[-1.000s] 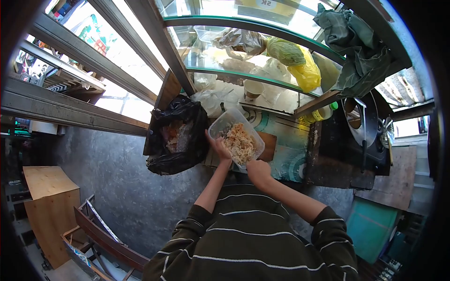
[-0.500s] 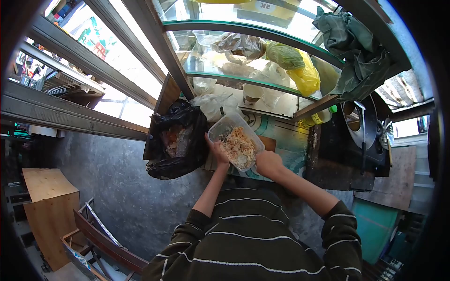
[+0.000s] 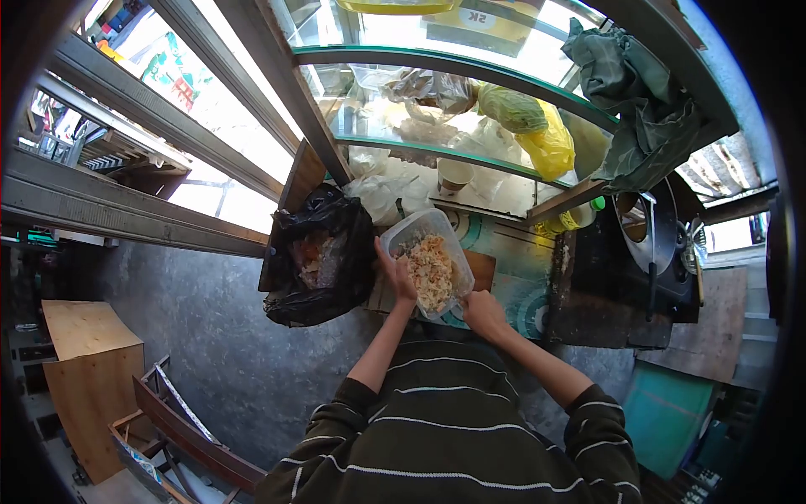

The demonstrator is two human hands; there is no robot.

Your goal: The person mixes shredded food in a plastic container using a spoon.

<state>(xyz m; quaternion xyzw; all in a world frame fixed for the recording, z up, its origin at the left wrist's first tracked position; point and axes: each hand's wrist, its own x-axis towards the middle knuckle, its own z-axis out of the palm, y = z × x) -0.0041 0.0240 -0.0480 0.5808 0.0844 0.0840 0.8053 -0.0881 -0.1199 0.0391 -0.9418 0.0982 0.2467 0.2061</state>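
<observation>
A clear plastic container with a shredded, pale-orange food mix in it is tilted over the counter's near edge. My left hand grips its left side, thumb along the rim. Beside the container's near right corner, my right hand is closed in a fist around what looks like a spoon handle; the spoon is mostly hidden by the fist and the food. Just left of my left hand is a black plastic bag, its mouth spread wide, with reddish and pale contents.
A brown board lies on the patterned counter. Behind stands a glass case with a paper cup, a cabbage and a yellow bag. A wok and stove are at right; a wooden bench stands lower left.
The container has turned slightly and shifted a little right, and the food inside has been stirred about. My right fist has moved slightly down. A pale rounded shape in the food no longer shows.
</observation>
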